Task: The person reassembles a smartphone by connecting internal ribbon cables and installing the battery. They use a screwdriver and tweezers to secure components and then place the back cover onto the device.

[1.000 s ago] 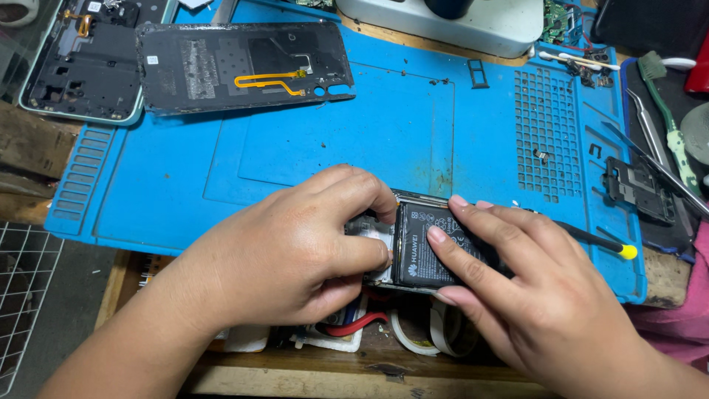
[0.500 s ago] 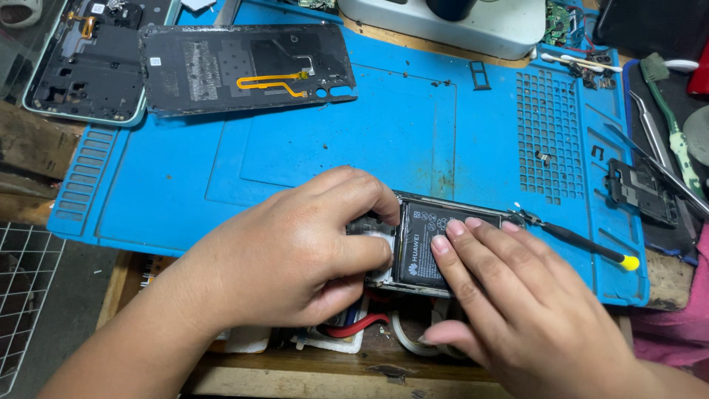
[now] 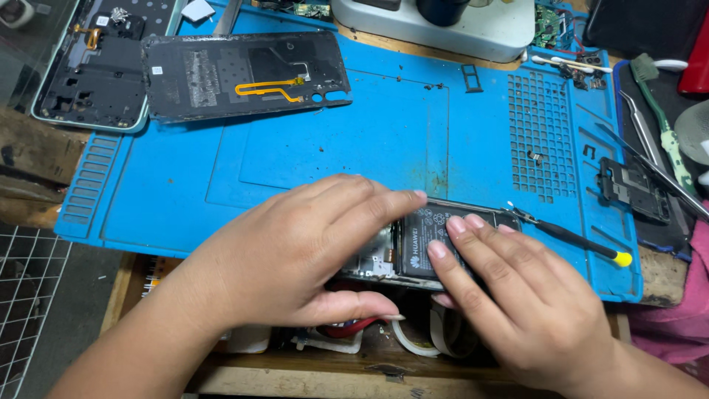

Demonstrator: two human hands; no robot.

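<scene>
An opened phone with a black battery [image 3: 419, 238] lies at the front edge of the blue work mat [image 3: 295, 162]. My left hand [image 3: 295, 251] covers the phone's left half, fingers over the top and thumb under the near edge. My right hand [image 3: 517, 295] lays its fingertips flat on the battery, and its thumb tip shows below the phone's edge. A thin screwdriver with a yellow end [image 3: 583, 242] rests on the mat, its tip touching the phone's upper right corner.
A dark back cover with an orange flex strip [image 3: 244, 74] and a phone frame [image 3: 96, 81] lie at the back left. At the right are a small black part [image 3: 634, 188], tweezers [image 3: 642, 133] and a green-handled brush [image 3: 665, 125]. A white unit [image 3: 443, 26] stands behind.
My right hand has slid back toward me across the battery, uncovering the screwdriver shaft. My left hand has stayed on the phone.
</scene>
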